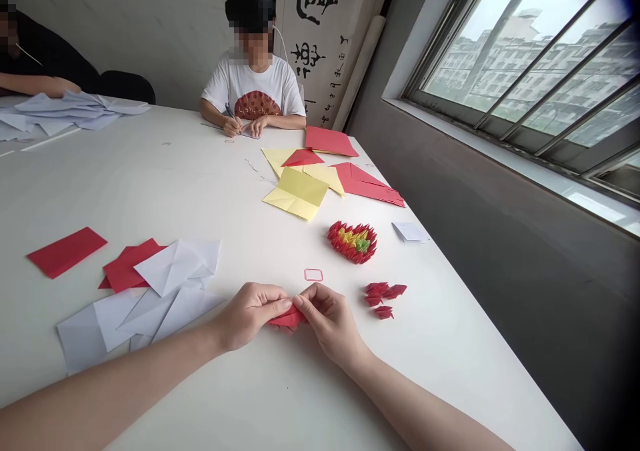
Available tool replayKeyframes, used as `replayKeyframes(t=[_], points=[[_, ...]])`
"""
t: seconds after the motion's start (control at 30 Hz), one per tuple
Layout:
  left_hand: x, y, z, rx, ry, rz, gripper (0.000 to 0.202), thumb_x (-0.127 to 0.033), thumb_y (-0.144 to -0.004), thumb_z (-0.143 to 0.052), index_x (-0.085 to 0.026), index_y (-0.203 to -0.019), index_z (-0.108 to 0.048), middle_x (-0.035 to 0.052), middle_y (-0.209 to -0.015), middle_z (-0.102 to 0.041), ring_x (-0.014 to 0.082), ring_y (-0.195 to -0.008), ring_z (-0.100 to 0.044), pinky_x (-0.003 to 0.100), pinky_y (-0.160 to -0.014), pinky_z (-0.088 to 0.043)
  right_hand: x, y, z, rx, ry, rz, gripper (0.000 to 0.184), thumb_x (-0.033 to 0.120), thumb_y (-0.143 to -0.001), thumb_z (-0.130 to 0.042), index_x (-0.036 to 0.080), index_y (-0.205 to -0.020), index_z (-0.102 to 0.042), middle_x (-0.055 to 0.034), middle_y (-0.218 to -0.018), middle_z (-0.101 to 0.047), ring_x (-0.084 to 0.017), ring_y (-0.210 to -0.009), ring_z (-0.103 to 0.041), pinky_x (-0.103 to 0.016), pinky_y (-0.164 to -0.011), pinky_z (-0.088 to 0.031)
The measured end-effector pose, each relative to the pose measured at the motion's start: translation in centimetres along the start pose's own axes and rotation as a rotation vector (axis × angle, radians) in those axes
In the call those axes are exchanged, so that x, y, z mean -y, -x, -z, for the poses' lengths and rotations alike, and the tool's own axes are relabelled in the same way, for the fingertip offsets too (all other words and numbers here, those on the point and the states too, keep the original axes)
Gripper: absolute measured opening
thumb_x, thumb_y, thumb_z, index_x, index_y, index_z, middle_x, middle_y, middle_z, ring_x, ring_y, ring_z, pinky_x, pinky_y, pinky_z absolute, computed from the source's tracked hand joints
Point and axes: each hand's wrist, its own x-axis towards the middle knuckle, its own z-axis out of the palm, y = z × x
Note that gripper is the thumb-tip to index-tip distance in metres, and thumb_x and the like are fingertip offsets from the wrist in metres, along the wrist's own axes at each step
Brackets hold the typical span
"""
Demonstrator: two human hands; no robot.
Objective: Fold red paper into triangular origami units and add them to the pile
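Between my left hand (250, 314) and my right hand (327, 324) is a small folded piece of red paper (286, 318), pinched by the fingers of both hands. Its folds are mostly hidden by my fingers. Just beyond my right hand lie several loose red folded paper units (381, 296). Farther up sits a rounded origami assembly (353, 242) of red, yellow and green units. A small red-edged paper square (313, 275) lies above my hands, and pale sheets of paper (160, 311) lie to the left of my left hand.
The white table (240, 198) also holds red sheets (123, 264), yellow and red folded paper (300, 188) and a small white paper (410, 232). Across it, a co-worker (253, 88) holds a pen. Another person's hand (55, 86) is near a paper pile at far left. The table's right edge (480, 318) drops away below a window.
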Motion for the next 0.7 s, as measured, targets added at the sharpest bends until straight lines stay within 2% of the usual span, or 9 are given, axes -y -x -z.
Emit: replayKeyframes(t=[0.13, 0.2, 0.27, 0.33, 0.43, 0.7], points=[[-0.3, 0.0, 0.2, 0.026, -0.002, 0.084, 0.033, -0.039, -0.087, -0.046, -0.013, -0.072, -0.059, 0.0055, -0.069, -0.063, 0.0184, -0.068, -0.064, 0.033, -0.068, -0.052, -0.4, 0.2, 0.4, -0.114, 0.124, 0.079, 0.027, 0.04, -0.08, -0.06, 0.016, -0.068, -0.054, -0.0021, -0.062, -0.058, -0.013, -0.057, -0.052, -0.027, -0.055, -0.043], [-0.3, -0.1, 0.5, 0.044, -0.022, 0.103, 0.031, -0.039, -0.085, -0.051, -0.012, -0.072, -0.06, 0.0054, -0.067, -0.064, 0.0185, -0.066, -0.064, 0.033, -0.067, -0.053, -0.3, 0.3, 0.6, -0.122, 0.154, 0.106, 0.025, 0.039, -0.081, -0.059, 0.017, -0.07, -0.054, -0.0028, -0.065, -0.058, -0.014, -0.06, -0.053, -0.028, -0.057, -0.044], [-0.3, -0.2, 0.7, 0.032, -0.016, 0.1, 0.026, -0.037, -0.081, -0.057, -0.012, -0.072, -0.062, 0.0049, -0.067, -0.064, 0.0181, -0.066, -0.064, 0.032, -0.067, -0.053, 0.1, 0.4, 0.7, -0.059, 0.119, 0.123, 0.02, 0.038, -0.083, -0.057, 0.018, -0.079, -0.054, -0.0036, -0.073, -0.059, -0.015, -0.066, -0.056, -0.029, -0.061, -0.047], [-0.2, -0.4, 0.9, -0.011, 0.022, 0.082, 0.025, -0.035, -0.08, -0.058, -0.012, -0.072, -0.063, 0.0044, -0.067, -0.064, 0.0175, -0.066, -0.063, 0.031, -0.067, -0.052, 0.5, 0.4, 0.7, 0.068, 0.055, 0.127, 0.017, 0.036, -0.085, -0.055, 0.02, -0.091, -0.052, -0.0043, -0.083, -0.059, -0.016, -0.074, -0.058, -0.031, -0.067, -0.048], [-0.3, -0.6, 1.0, -0.05, 0.066, 0.064, 0.022, -0.032, -0.08, -0.057, -0.013, -0.072, -0.064, 0.004, -0.068, -0.064, 0.0165, -0.065, -0.062, 0.029, -0.065, -0.051, 0.9, 0.4, 0.7, 0.229, 0.027, 0.123, 0.015, 0.032, -0.087, -0.052, 0.021, -0.096, -0.049, -0.0046, -0.09, -0.058, -0.017, -0.08, -0.059, -0.033, -0.073, -0.048], [-0.3, -0.7, 1.1, -0.037, 0.066, 0.071, 0.021, -0.027, -0.08, -0.056, -0.014, -0.066, -0.063, 0.0015, -0.064, -0.062, 0.0156, -0.064, -0.061, 0.026, -0.062, -0.049, 0.2, 0.4, 1.0, 0.213, 0.143, 0.124, 0.011, 0.028, -0.086, -0.053, 0.021, -0.094, -0.051, -0.0058, -0.094, -0.055, -0.017, -0.08, -0.057, -0.032, -0.071, -0.047]])
